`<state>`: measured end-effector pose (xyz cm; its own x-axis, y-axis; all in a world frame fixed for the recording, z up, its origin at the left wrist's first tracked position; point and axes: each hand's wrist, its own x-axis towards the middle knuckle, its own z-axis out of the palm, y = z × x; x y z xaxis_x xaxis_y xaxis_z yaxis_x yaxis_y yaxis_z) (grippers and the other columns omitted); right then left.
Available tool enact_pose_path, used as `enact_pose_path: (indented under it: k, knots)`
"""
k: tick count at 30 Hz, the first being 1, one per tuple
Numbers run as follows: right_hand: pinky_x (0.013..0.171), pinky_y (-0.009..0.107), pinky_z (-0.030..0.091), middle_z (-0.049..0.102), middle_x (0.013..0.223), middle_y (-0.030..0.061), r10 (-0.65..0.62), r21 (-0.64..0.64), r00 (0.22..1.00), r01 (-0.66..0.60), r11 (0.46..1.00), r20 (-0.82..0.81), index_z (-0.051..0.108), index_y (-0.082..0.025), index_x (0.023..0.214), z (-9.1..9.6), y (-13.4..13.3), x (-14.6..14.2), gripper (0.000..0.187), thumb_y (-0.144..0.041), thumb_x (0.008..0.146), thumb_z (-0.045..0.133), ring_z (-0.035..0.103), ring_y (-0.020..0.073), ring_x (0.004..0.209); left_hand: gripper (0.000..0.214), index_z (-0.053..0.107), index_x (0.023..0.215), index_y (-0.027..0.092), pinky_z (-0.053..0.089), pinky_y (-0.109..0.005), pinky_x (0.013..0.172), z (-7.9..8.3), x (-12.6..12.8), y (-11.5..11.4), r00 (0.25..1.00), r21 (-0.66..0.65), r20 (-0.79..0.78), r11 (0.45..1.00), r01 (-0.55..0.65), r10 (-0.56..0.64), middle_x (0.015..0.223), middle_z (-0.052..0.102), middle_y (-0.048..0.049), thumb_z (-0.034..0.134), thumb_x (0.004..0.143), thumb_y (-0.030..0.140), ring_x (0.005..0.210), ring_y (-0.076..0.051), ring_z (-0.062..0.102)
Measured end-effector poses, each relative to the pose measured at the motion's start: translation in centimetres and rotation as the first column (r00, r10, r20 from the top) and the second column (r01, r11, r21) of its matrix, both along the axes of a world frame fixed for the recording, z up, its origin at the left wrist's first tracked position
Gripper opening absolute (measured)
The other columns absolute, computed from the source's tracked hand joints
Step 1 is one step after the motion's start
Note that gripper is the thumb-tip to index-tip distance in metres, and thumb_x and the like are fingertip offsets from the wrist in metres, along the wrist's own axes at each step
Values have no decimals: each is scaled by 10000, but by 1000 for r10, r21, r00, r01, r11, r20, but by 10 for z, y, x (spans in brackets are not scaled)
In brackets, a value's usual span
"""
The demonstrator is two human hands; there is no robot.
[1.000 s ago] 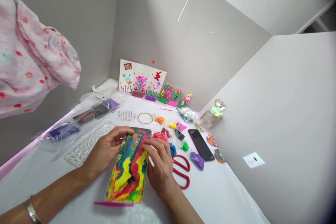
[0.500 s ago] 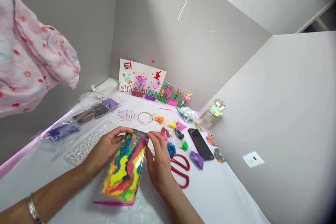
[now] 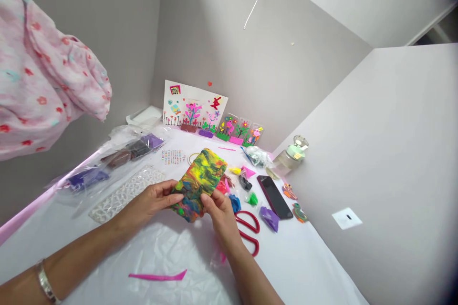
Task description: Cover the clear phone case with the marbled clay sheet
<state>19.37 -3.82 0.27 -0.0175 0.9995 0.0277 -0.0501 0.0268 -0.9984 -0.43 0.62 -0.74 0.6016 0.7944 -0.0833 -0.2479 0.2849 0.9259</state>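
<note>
Both my hands hold up a flat slab covered in swirled multicoloured clay (image 3: 199, 182), tilted up off the table with its far end raised. My left hand (image 3: 152, 202) pinches its left lower edge. My right hand (image 3: 219, 210) grips its lower right edge, fingers closed on it. A pink clay tool (image 3: 157, 276) lies on the crinkled clear plastic sheet (image 3: 171, 252) below the slab. Small lumps of coloured clay (image 3: 240, 186) lie just right of the slab.
Red scissors (image 3: 248, 233), a dark phone (image 3: 274, 196) and a purple clay bag (image 3: 269, 218) lie to the right. A clear textured mould (image 3: 123, 193) and bagged clay (image 3: 118, 158) sit left. Decorated cards (image 3: 195, 109) lean on the back wall. Pink floral cloth (image 3: 43, 90) hangs at upper left.
The coloured slab lay flat on the table, then both hands lifted and turned it up, far end raised. The pink tool under it is uncovered.
</note>
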Motion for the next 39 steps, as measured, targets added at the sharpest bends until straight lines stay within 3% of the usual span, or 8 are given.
enact_pose_path:
  k: [3, 7, 11, 15, 18, 22, 28, 39]
  knots:
    - [611, 300, 427, 615, 668, -2, -5, -24, 999, 4, 1000, -50, 746, -220, 773, -2, 0, 1, 324, -539, 808, 791, 499, 160, 600, 339, 755, 1110, 188, 550, -363, 945, -1, -1, -2, 1000, -21, -7, 1000, 7, -7, 1112, 812, -84, 802, 846, 395, 969, -269, 766]
    - [620, 291, 433, 644, 675, -2, 28, -54, 997, -32, 998, -70, 780, -202, 805, -2, -2, -1, 327, -528, 798, 804, 507, 150, 599, 366, 762, 1041, 164, 566, -389, 897, 1, -1, -3, 1000, -37, -16, 999, -9, 8, 995, 829, -98, 818, 817, 449, 882, -284, 779]
    - [670, 298, 491, 728, 758, 15, 43, -58, 994, -49, 997, -96, 810, -199, 916, 0, -3, -3, 341, -505, 770, 834, 582, 165, 654, 377, 766, 962, 153, 578, -367, 839, 4, 0, -2, 999, -36, -39, 999, -24, 22, 932, 833, -104, 836, 786, 480, 833, -280, 782]
    - [768, 340, 545, 789, 877, 33, 61, -65, 990, -70, 995, -130, 818, -212, 986, 0, -4, -4, 336, -473, 775, 838, 672, 206, 749, 417, 765, 1019, 167, 586, -347, 833, 2, 2, -3, 1000, -62, -17, 998, -7, 6, 999, 834, -97, 883, 740, 454, 855, -264, 784]
    - [831, 359, 549, 799, 933, 38, 109, -68, 983, -120, 990, -147, 813, -218, 1032, -1, -4, -5, 343, -465, 796, 828, 700, 220, 805, 457, 773, 1005, 146, 598, -339, 794, -2, 2, -2, 999, -86, -35, 996, 26, -29, 926, 840, -103, 916, 694, 449, 818, -264, 788]
    - [804, 338, 540, 796, 925, 39, 105, -72, 984, -117, 991, -145, 814, -216, 1025, -3, -6, -6, 346, -473, 793, 832, 695, 214, 802, 466, 782, 980, 127, 606, -340, 772, -5, 2, -2, 998, -72, -50, 997, 25, -28, 862, 839, -113, 910, 695, 472, 791, -270, 794]
    - [755, 327, 530, 782, 872, 39, 60, -68, 987, -71, 995, -148, 816, -206, 993, -4, -4, -5, 350, -488, 788, 832, 673, 202, 750, 409, 788, 1078, 150, 594, -337, 836, -4, 1, -2, 996, -55, -44, 996, 77, -80, 994, 839, -120, 859, 775, 415, 879, -270, 792]
    - [705, 281, 517, 782, 857, 31, 55, -72, 981, -69, 995, -185, 814, -200, 974, -8, -2, -4, 352, -486, 771, 847, 644, 162, 701, 402, 802, 1087, 155, 577, -349, 894, -4, -1, 2, 987, -21, -71, 990, 141, -142, 1014, 840, -106, 843, 784, 415, 924, -269, 784]
